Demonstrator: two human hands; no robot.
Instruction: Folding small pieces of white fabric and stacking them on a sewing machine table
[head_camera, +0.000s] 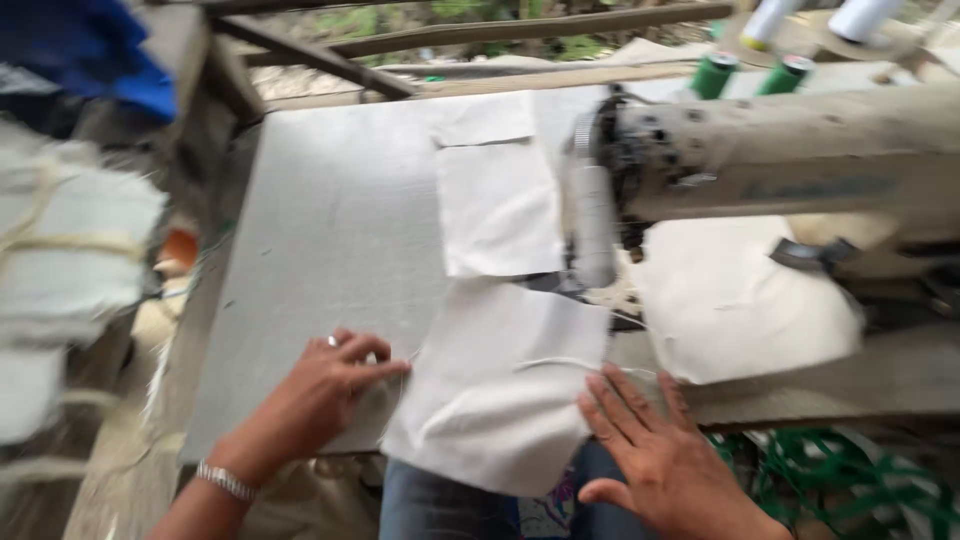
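two flat hands on a white cloth piece at the sewing machine

the left hand (335, 385) lies on the grey table top (320, 240), its fingers loosely curled and its fingertips touching the left edge of a white cloth piece (500, 390). it grips nothing — the hand just presses down. a ring shows on one finger and a metal bracelet (227, 481) sits on the wrist.

the right hand (655, 455) is spread wide and flat, fingers pointing up and to the left, with the fingertips resting on the lower right edge of the same cloth piece. it holds nothing either.

the white cloth piece lies at the near edge of the table, between the two hands, and its lower part hangs over the edge above the person's blue jeans (440, 510). its upper edge reaches in under the head of the sewing machine (760, 160) (the needle area is blurred, so whether the cloth sits under the foot cannot be told). beyond it, further up the table, a second white cloth piece (497, 205) lies flat, just left of the machine head. another pale piece of cloth (740, 305) is spread under the machine arm on the right.

green thread spools (712, 75) and white thread cones (860, 15) stand behind the machine. a blue cloth (90, 50) lies at the upper left, and bundles of pale fabric (70, 260) tied with cord are stacked at the left — all blurred.
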